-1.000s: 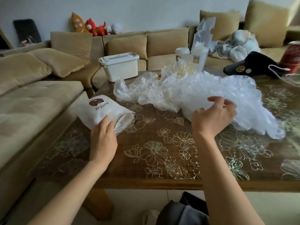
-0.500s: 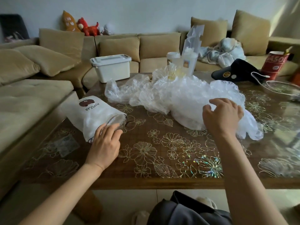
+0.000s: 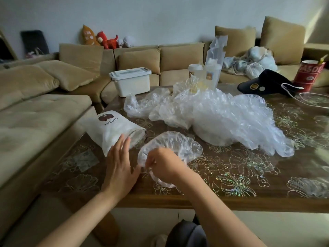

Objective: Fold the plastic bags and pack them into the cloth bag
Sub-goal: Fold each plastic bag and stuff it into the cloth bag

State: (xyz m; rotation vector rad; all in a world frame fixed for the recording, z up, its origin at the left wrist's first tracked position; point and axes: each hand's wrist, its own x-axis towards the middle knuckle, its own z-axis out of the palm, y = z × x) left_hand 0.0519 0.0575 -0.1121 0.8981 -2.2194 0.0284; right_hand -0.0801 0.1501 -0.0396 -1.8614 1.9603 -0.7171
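A white cloth bag point(image 3: 114, 129) printed with a brown bear and "POPULAR" lies on its side at the table's left, its mouth facing right. A big heap of clear plastic bags point(image 3: 222, 118) covers the table's middle. One clear plastic bag point(image 3: 178, 145) lies apart near the front edge. My right hand point(image 3: 163, 164) pinches that bag's near left edge. My left hand point(image 3: 121, 166) is flat with straight fingers, its fingertips at the cloth bag's mouth.
The wooden table point(image 3: 249, 196) has a glass top with flower patterns. A white lidded box point(image 3: 131, 81) stands at the back left, a dark visor cap point(image 3: 263, 82) and red cup point(image 3: 308, 75) at the back right. A beige sofa point(image 3: 35, 111) runs along the left.
My right hand has pulled one plastic bag out of the heap and brought it toward the front edge, close to my left hand. My left hand stayed by the cloth bag's mouth.
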